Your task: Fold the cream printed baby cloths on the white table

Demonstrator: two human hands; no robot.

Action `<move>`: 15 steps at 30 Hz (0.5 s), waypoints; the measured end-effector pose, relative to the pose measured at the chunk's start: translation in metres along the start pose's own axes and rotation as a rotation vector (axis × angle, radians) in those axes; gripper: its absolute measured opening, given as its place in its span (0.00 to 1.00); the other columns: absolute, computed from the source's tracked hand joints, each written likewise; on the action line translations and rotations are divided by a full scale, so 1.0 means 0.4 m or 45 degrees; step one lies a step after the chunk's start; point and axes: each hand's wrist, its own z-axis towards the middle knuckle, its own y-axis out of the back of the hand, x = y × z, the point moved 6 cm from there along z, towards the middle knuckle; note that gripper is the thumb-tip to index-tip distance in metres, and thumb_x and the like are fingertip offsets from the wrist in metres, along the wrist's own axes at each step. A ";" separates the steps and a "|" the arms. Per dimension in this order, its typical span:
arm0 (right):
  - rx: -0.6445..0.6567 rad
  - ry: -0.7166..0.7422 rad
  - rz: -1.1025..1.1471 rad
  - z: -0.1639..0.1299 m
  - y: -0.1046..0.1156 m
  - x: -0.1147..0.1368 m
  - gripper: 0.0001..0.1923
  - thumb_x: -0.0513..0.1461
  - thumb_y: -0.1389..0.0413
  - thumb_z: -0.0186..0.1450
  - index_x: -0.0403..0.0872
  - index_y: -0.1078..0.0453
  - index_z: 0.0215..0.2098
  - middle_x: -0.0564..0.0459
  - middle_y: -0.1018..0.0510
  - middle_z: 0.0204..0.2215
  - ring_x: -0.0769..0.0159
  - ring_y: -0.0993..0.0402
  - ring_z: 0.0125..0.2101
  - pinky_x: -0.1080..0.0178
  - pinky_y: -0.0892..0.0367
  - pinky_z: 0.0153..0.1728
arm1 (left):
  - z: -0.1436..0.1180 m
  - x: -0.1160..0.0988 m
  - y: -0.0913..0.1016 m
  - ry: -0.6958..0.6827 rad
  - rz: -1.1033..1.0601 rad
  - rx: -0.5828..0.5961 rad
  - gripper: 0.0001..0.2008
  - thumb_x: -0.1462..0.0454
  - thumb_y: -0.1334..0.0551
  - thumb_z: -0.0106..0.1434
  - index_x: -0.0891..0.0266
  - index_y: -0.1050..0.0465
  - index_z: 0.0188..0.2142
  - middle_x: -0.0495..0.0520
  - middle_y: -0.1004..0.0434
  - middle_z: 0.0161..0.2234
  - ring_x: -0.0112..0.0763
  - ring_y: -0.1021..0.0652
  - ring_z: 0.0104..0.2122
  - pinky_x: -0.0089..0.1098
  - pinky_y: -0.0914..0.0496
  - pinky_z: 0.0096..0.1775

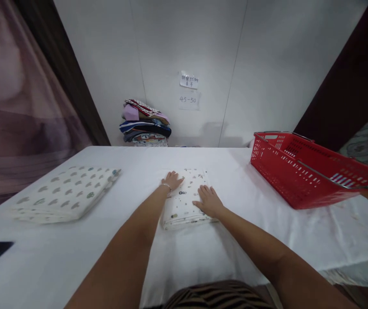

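While both hands — left hand, right hand — press flat, fingers released, on folded cloth | red basket interior unclear

Folded cloth lies mid-table, another cloth left, basket right.

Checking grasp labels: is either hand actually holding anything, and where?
Nothing is gripped. Both hands lie flat on the folded white patterned cloth: left hand at its far left edge, right hand on its right side.

Single head view: looks forward and down across white table, close, facing back wall.
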 end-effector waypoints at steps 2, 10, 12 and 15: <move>0.015 -0.003 0.012 0.003 0.000 0.001 0.39 0.57 0.66 0.66 0.38 0.49 0.63 0.39 0.50 0.64 0.53 0.59 0.63 0.51 0.63 0.60 | -0.044 -0.013 0.012 -0.049 -0.015 -0.022 0.31 0.47 0.58 0.63 0.55 0.50 0.63 0.54 0.63 0.66 0.41 0.56 0.65 0.50 0.50 0.58; 0.006 -0.008 0.026 0.001 -0.010 0.000 0.40 0.57 0.67 0.66 0.36 0.50 0.63 0.39 0.50 0.64 0.53 0.60 0.63 0.52 0.64 0.60 | -0.344 -0.085 -0.090 -0.521 0.139 -0.216 0.28 0.48 0.55 0.65 0.54 0.43 0.60 0.54 0.51 0.64 0.39 0.49 0.63 0.49 0.55 0.61; 0.009 -0.015 0.027 0.004 -0.012 0.001 0.39 0.57 0.66 0.66 0.35 0.50 0.63 0.38 0.51 0.64 0.53 0.60 0.64 0.52 0.65 0.60 | -0.371 -0.083 -0.105 -0.552 0.155 -0.274 0.26 0.49 0.56 0.66 0.53 0.42 0.60 0.53 0.48 0.63 0.38 0.47 0.63 0.48 0.56 0.61; 0.077 -0.028 0.072 0.013 -0.010 0.002 0.39 0.56 0.62 0.66 0.35 0.50 0.63 0.38 0.51 0.64 0.52 0.61 0.64 0.51 0.65 0.60 | -0.371 -0.077 -0.104 -0.537 0.124 -0.326 0.25 0.51 0.54 0.66 0.54 0.40 0.59 0.53 0.45 0.62 0.38 0.45 0.62 0.49 0.55 0.61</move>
